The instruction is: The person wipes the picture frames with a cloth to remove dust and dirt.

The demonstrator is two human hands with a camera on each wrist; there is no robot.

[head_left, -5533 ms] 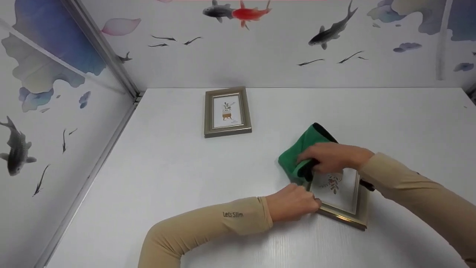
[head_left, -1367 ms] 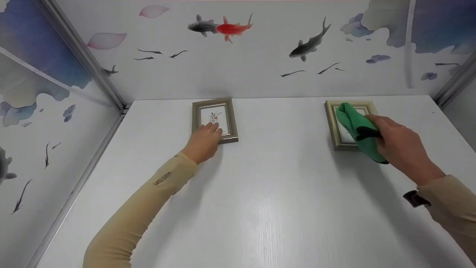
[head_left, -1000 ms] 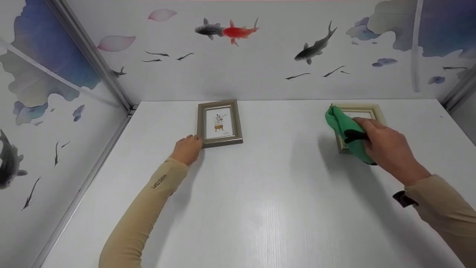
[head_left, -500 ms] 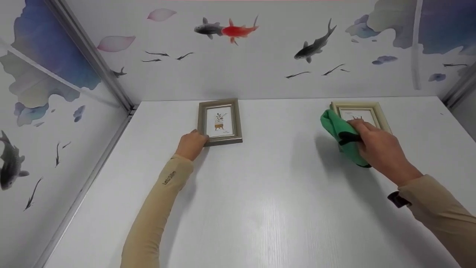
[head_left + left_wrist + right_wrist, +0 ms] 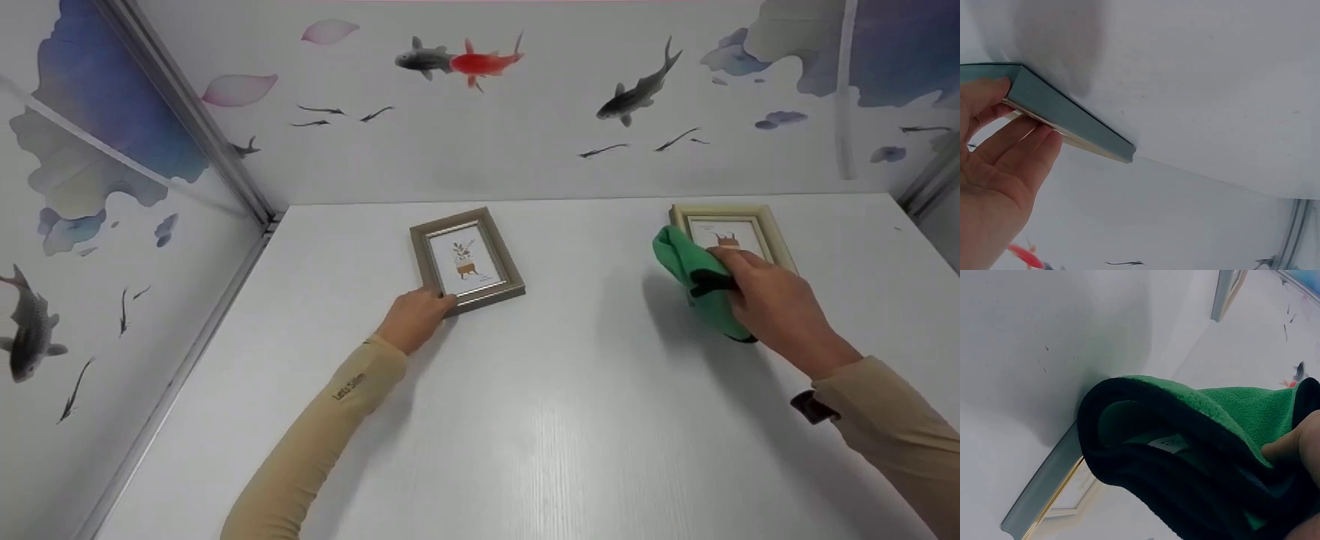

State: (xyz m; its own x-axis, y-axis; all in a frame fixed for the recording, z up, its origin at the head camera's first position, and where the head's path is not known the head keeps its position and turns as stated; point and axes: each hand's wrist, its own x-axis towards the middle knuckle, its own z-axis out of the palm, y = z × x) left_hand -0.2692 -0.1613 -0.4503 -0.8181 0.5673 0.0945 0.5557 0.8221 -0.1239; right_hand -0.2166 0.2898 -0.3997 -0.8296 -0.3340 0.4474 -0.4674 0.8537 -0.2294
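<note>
My left hand (image 5: 414, 318) grips the near left corner of a bronze-toned picture frame (image 5: 513, 280), which holds a print of a potted plant. In the left wrist view the thumb lies on the outer side of the picture frame (image 5: 1067, 109) and the fingers (image 5: 1027, 146) reach over its face. My right hand (image 5: 780, 307) holds a folded green cloth (image 5: 679, 255) with black edging, bunched in the fingers. That cloth overlaps the left side of a second, pale gold picture frame (image 5: 776, 232) in the head view, hiding part of its print.
Both picture frames lie on a white tabletop (image 5: 525, 420). A white back wall (image 5: 510, 150) painted with fish rises behind it, and a painted side panel (image 5: 97, 315) with a metal edge stands at the left.
My left hand moved from the left picture frame's face to its near corner, then turned it and drew it nearer and rightward. Earlier, both hands were at a picture frame lying nearer on the right.
</note>
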